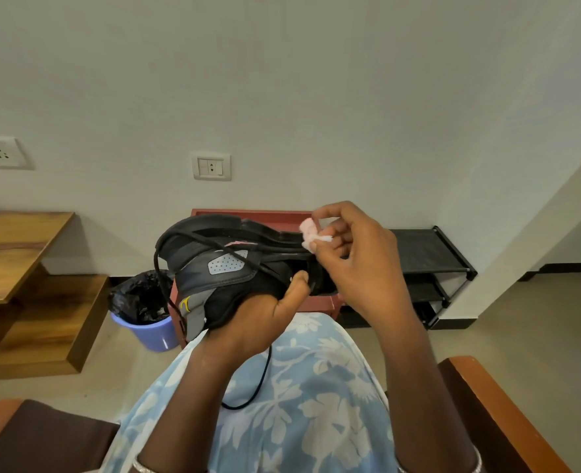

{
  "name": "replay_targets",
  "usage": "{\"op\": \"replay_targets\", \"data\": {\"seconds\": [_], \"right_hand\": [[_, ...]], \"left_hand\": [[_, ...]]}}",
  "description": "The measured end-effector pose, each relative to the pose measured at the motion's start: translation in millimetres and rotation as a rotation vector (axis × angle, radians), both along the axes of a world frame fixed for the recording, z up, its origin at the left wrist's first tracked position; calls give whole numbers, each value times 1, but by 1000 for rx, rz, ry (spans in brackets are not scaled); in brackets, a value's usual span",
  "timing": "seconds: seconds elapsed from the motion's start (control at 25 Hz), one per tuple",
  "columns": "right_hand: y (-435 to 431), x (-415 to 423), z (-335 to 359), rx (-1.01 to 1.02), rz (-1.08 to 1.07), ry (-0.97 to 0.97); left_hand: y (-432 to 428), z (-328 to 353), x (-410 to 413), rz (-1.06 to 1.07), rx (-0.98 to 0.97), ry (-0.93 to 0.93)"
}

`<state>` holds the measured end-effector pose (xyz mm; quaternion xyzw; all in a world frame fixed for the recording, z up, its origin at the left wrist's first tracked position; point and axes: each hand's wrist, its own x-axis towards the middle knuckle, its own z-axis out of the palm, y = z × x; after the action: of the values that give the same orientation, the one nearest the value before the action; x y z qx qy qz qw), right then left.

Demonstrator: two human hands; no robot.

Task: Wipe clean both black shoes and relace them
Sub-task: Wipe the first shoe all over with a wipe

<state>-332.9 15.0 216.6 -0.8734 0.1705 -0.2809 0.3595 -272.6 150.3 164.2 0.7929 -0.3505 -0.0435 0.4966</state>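
The black shoe point(221, 268) is held up over the lap, just left of the frame's centre, turned on its side so its curved rubber sole faces twelve o'clock. Its upper is matte black with a pale grey perforated patch and a grey strap bearing a small yellow mark. The left hand point(265, 312) grips it from below at the shoe's five o'clock, palm cupping the padded collar and thumb pressed against the side. A thin round black lace point(261, 380) loops around the heel end and hangs down in a loose curl over the light blue dress point(299, 387) printed with white flowers.

The right hand point(354, 268), at the shoe's three o'clock, pinches a small crumpled wad of tissue point(311, 233) (white with a pinkish tint) between thumb and fingertips, the wad touching the edge of the sole.

Behind the shoe stands a red stool point(248, 215) with a flat rimmed top. At the shoe's eight o'clock sits a lavender plastic bucket point(152, 332) lined with a glossy, crinkled black bag point(139, 295). A grained wooden desk point(16, 247) fills nine o'clock, and a black shoe rack point(429, 261) with fabric-like shelves stands at three o'clock against the white wall, where a rectangular socket plate point(211, 166) is fixed at twelve o'clock
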Motion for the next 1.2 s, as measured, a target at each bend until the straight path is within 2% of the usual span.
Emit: {"op": "replay_targets", "data": {"seconds": [0.12, 0.4, 0.52, 0.68, 0.84, 0.96, 1.04, 1.12, 1.2], "right_hand": [[-8, -1, -2, -127, -101, 85], [28, 4, 2, -57, 181, -111], [10, 5, -6, -84, 105, -72], [-13, 0, -8, -118, -21, -31], [12, 5, -5, -86, 46, -108], [29, 6, 0, 33, 191, -237], [23, 5, 1, 49, 237, -209], [9, 5, -1, -49, 127, -110], [-5, 1, -3, -191, -73, 24]], "left_hand": [[-1, 1, 0, 20, -13, 29], [-2, 3, -2, -48, 33, -84], [1, 0, 0, -29, 33, -83], [-1, 2, -1, 11, 14, 64], [-4, 4, -3, -57, -15, 15], [-3, 6, -4, -95, -20, -42], [-2, 1, -2, -64, -34, -68], [-1, -2, 0, -5, -11, -70], [0, -3, 0, 37, 0, -49]]}}
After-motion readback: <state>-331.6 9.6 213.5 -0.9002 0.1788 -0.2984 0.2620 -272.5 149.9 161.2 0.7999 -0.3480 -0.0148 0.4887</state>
